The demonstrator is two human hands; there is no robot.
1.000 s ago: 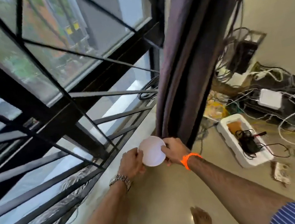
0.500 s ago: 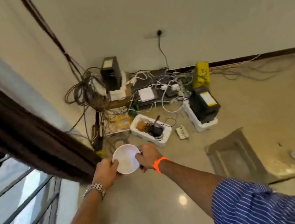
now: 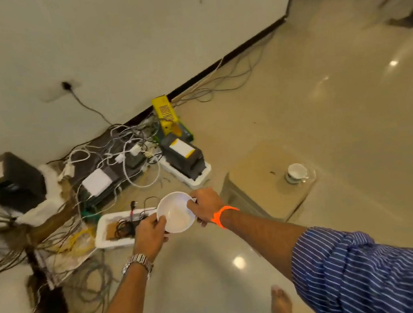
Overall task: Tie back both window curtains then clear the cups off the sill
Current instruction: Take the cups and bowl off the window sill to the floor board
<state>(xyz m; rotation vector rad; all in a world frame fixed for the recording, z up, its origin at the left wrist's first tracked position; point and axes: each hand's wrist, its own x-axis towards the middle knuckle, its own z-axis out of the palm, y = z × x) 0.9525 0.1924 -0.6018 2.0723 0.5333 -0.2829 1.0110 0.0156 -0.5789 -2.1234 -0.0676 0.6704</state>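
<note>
Head view: a white dish (image 3: 177,212) was held above the floor (image 3: 337,115) between both hands, its near-left rim gripped by the left hand (image 3: 150,234) and its far-right rim pinched by the right hand (image 3: 205,204). A cup (image 3: 296,171) was seen on a low table (image 3: 254,176), right of the hands and well apart. Left of the dish lay a white tray (image 3: 104,241) of black leads, with tangled cables (image 3: 132,144), a yellow box (image 3: 164,111) and a black unit (image 3: 184,156) ranged along the wall (image 3: 135,35). A bare foot (image 3: 281,302) was seen below.
</note>
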